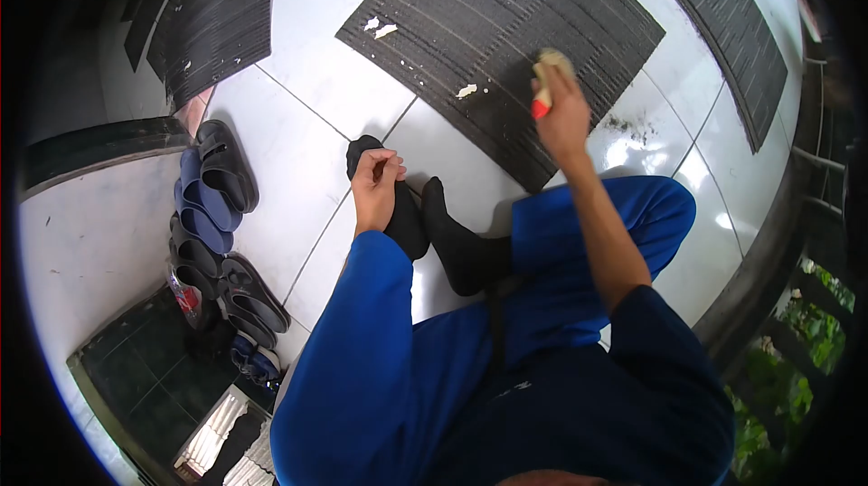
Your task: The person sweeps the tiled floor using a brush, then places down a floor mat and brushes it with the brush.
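Note:
My right hand is wrapped round what looks like a small brush, pale with a red-orange end. It is over the right part of a dark grey ribbed mat, slightly blurred. Whether the brush touches the mat I cannot tell. Several white flakes lie on the mat. My left hand hangs in front of my foot in a black sock, fingers curled in towards the thumb, with nothing visible in them. My other socked foot rests on the tiles beside it.
Several sandals line the wall at left, near a plastic bottle. Another dark mat lies at upper left, and a narrow one at upper right. Dark dirt is scattered on the white tiles. A railing runs along the right.

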The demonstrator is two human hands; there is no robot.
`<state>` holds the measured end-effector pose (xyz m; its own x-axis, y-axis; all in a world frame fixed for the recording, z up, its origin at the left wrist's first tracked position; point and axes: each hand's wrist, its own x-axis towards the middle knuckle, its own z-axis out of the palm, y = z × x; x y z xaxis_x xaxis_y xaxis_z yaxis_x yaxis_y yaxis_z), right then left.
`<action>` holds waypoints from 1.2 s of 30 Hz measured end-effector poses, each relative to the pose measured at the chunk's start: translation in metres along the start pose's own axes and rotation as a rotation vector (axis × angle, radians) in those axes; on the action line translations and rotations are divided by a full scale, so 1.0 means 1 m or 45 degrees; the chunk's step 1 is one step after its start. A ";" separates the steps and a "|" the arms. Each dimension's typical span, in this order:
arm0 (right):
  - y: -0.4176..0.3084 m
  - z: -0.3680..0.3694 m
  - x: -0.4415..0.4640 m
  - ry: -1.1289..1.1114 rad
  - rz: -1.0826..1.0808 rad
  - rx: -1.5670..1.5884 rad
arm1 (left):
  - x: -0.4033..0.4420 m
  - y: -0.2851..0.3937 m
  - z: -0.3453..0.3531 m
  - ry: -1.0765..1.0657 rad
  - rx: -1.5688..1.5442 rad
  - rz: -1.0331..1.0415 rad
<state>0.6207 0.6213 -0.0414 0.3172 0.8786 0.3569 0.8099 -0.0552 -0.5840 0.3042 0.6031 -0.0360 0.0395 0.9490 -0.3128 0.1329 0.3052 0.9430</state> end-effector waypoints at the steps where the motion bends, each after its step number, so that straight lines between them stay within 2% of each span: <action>1: -0.020 0.011 -0.010 0.004 -0.099 0.140 | 0.000 -0.002 -0.001 0.015 -0.024 -0.001; 2: -0.050 0.016 -0.023 -0.117 -0.010 0.258 | 0.002 -0.003 0.000 0.009 -0.017 0.003; 4: -0.080 0.035 -0.052 -0.341 -0.166 0.540 | 0.006 -0.003 0.001 -0.009 0.004 0.004; 5: -0.095 0.039 -0.055 -0.410 -0.157 0.689 | 0.006 -0.004 0.001 -0.014 0.038 0.010; 7: -0.102 0.042 -0.053 -0.479 0.116 1.078 | 0.008 -0.004 0.003 -0.021 0.100 0.030; 11: -0.054 0.008 -0.012 -0.121 0.188 0.766 | 0.008 -0.004 0.004 0.015 0.083 0.021; 13: -0.025 0.000 0.004 0.107 0.347 0.643 | 0.007 -0.002 0.004 0.019 0.049 0.012; 16: -0.029 0.014 -0.009 0.088 0.075 0.299 | 0.009 -0.003 0.002 0.020 -0.009 0.003; 18: -0.057 0.041 -0.036 -0.020 0.064 0.471 | 0.012 -0.002 0.005 0.003 -0.009 -0.003; 20: -0.084 0.052 -0.052 -0.278 -0.063 0.933 | 0.011 -0.002 0.004 -0.017 0.029 0.003; 21: -0.100 0.049 -0.055 -0.485 0.126 1.163 | 0.012 -0.003 0.004 -0.032 0.065 0.017; 23: -0.113 0.038 -0.056 -0.675 0.410 1.247 | 0.012 -0.002 0.004 -0.038 0.072 0.015; 26: -0.080 0.035 -0.048 -0.107 0.292 1.089 | 0.010 -0.001 0.004 0.003 -0.001 -0.027; 29: -0.045 0.013 -0.020 0.201 0.310 0.691 | 0.010 -0.001 0.002 0.022 -0.039 -0.029; 31: -0.040 0.021 -0.021 0.144 0.099 0.546 | 0.010 -0.002 0.002 0.026 -0.067 -0.032; 32: -0.046 0.036 -0.033 0.059 0.080 0.457 | 0.011 -0.001 0.003 0.017 -0.073 -0.031; 34: -0.076 0.048 -0.053 -0.196 -0.044 0.790 | 0.012 -0.003 0.004 0.004 -0.079 -0.034; 35: -0.085 0.044 -0.059 -0.535 -0.068 1.111 | 0.012 -0.003 0.003 -0.001 -0.052 -0.017; 36: -0.109 0.037 -0.062 -0.798 0.274 1.297 | 0.012 -0.003 0.002 -0.008 -0.025 -0.004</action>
<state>0.4947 0.5906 -0.0264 -0.1246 0.9899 -0.0676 -0.0781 -0.0777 -0.9939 0.3066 0.6131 -0.0430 0.0453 0.9477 -0.3160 0.1138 0.3094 0.9441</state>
